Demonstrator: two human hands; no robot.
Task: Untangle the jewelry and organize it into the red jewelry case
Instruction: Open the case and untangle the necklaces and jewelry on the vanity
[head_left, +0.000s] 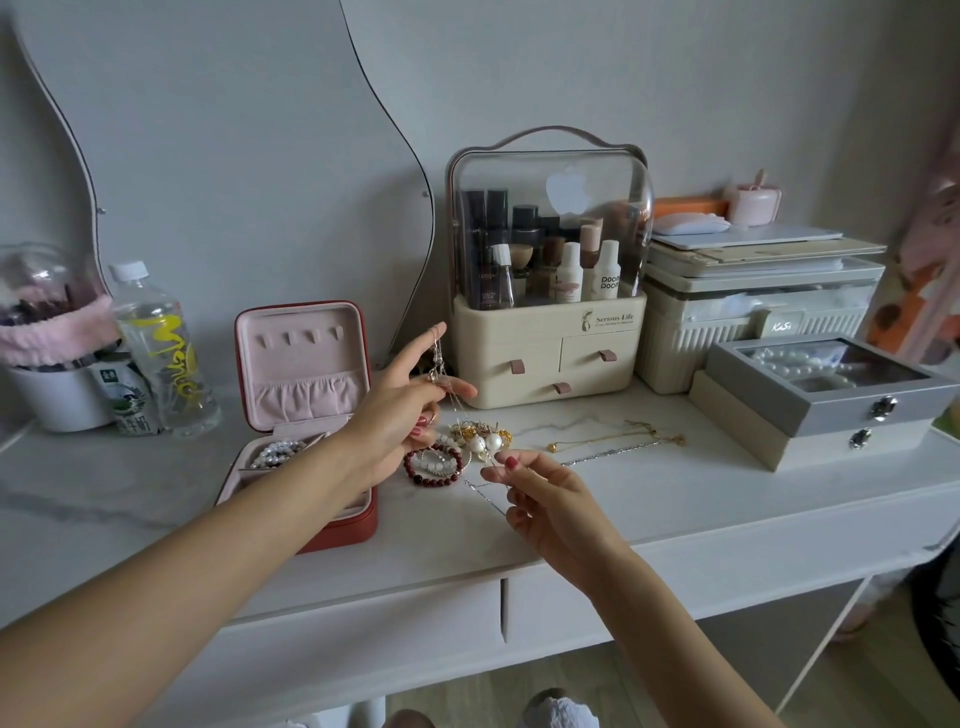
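Untangling step: left hand (400, 410) and right hand (540, 499) both pinch thin silver chain (485, 496), stretched over tangled jewelry pile (478, 439) on white bench (623, 499). Next: free it, then into open red jewelry case (301, 415).

Two hands (400, 410), one red jewelry case (311, 415), two water bottles (161, 353), two stacked lidded boxes (826, 405).

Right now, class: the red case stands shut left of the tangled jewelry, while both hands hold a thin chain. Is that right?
One error: the red case is open, lid up, beads inside, as the head view shows. It does stand left of the jewelry, and the left hand and right hand hold a thin chain.
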